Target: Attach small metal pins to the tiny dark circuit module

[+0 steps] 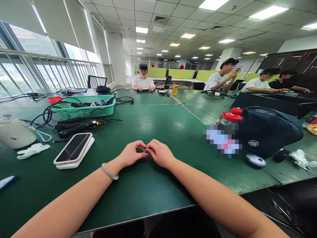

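Observation:
My left hand point(132, 153) and my right hand point(160, 153) meet over the green table point(146, 185), fingertips almost touching. Pinched between them is a small dark blue piece with light spots point(145, 150); it is mostly covered by the fingers, and its kind cannot be made out. Both hands are closed, thumbs and forefingers pressed on the piece from either side. A pale bangle point(109, 171) circles my left wrist. The nearest thing on the left is a phone point(73, 148) lying on a white box.
To the left stand a green basket point(86, 107) of cables and tools, black handles point(76, 127), a tissue point(33, 150) and a cream bottle point(15, 132). On the right are a dark bag point(269, 129), a red-lidded bottle point(232, 115) and a round grey object point(256, 161). Several people sit farther back.

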A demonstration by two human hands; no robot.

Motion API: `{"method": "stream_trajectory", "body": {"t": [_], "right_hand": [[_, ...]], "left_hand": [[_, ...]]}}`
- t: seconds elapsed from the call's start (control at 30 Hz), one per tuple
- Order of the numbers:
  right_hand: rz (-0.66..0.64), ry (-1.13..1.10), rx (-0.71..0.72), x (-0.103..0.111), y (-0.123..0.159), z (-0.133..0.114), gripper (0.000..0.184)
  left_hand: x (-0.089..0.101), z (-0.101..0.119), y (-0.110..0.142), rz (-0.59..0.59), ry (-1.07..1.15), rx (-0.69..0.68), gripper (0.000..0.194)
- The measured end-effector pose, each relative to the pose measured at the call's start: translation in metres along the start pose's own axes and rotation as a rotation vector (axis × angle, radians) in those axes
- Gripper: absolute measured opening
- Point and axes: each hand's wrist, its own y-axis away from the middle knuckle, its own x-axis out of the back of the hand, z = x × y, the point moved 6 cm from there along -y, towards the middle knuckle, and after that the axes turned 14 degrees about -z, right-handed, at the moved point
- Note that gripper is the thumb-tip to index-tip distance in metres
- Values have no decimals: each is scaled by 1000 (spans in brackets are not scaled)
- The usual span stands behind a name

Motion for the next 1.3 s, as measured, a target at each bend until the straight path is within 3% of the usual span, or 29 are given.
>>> {"method": "stream_trajectory", "body": {"t": [0.53,0.73,0.97,1.3], "right_hand": [[11,-43,28,4,1,-5,12],[46,-80,-33,10,2,6,12],[-170,10,-84,-12,-2,20,7],[-206,171,-131,-23,-6,12,13]], "left_hand": [[0,3,1,-2,-34,-30,21],[8,-3,2,75,-155,27,25],[16,-13,2,156,-240,162,23],[15,-20,-1,133,-283,174,22]]}}
